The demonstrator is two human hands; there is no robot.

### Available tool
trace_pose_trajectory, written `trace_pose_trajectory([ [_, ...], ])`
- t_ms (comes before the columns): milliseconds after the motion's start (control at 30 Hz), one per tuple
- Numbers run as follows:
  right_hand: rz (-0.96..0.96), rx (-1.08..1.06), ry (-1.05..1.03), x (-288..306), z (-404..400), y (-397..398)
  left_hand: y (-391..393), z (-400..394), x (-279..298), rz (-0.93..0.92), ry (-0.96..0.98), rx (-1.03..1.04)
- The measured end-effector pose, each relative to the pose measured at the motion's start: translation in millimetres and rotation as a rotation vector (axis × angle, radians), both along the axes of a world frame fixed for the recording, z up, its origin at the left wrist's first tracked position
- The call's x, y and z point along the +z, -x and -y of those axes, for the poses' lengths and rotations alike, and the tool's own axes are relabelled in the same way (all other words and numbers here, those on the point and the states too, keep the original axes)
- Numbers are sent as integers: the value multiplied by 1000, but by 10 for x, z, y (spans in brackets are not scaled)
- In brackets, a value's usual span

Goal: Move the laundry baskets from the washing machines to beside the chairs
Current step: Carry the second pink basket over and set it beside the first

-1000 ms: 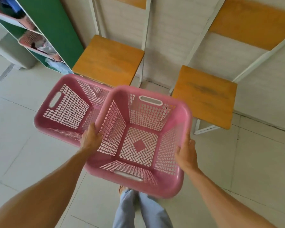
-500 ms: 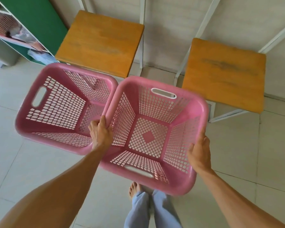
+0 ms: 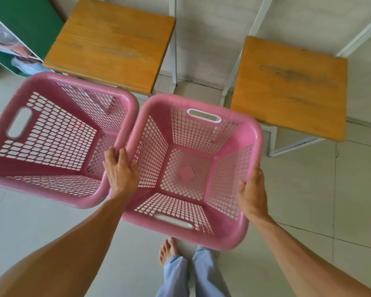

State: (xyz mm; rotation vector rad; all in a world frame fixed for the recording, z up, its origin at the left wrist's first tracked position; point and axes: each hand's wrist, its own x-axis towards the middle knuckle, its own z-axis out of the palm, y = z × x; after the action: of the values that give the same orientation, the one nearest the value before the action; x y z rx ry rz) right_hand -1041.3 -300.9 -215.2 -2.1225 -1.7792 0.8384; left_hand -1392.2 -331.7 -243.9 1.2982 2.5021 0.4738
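Two empty pink laundry baskets are side by side in front of two chairs. The left basket [image 3: 51,136] sits below the left chair's wooden seat [image 3: 109,43]. I hold the right basket [image 3: 191,168] by its two long rims, close against the left one. My left hand [image 3: 120,170] grips the right basket's left rim, where the two baskets touch. My right hand [image 3: 253,194] grips its right rim. The right chair's seat [image 3: 291,86] lies beyond the held basket, to its right.
A green shelf unit [image 3: 19,24] with clothes stands at the far left. The chairs have white metal frames [image 3: 287,146] against a pale wall. The floor is light tile. My bare feet and blue trouser legs [image 3: 191,273] are directly under the held basket.
The view has moved closer to the chairs and tilted down. The right basket has drawn alongside the left one and sits lower; both hands keep their grip.
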Motion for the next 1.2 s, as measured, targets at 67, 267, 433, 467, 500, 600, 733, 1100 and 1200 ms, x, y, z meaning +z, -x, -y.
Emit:
trace_pose_trajectory([
  [67, -1, 26, 1, -42, 1, -10, -5, -11, -53, 6, -13, 22],
  [267, 58, 31, 25, -187, -17, -18, -77, -39, -105, -5, -11, 66],
  [433, 79, 13, 42, -219, -2, 3, -93, -34, -118, -28, 4, 58],
  [467, 80, 0, 36, -219, 1, 13, -88, -25, -124, -37, 4, 54],
  [500, 76, -12, 29, -223, 4, 21, -82, -15, -132, -49, 9, 51],
  [600, 65, -23, 11, -242, 25, 45, -59, 5, -148, -69, 32, 51],
  [733, 60, -29, 7, -277, 114, 23, -69, 60, -140, -58, 37, 39],
  [1100, 44, -30, 40, -360, 98, 45, -54, 140, -196, -155, 102, 3],
  [1200, 56, -1, 44, -373, 26, 22, -27, 121, -216, -173, 93, 0],
])
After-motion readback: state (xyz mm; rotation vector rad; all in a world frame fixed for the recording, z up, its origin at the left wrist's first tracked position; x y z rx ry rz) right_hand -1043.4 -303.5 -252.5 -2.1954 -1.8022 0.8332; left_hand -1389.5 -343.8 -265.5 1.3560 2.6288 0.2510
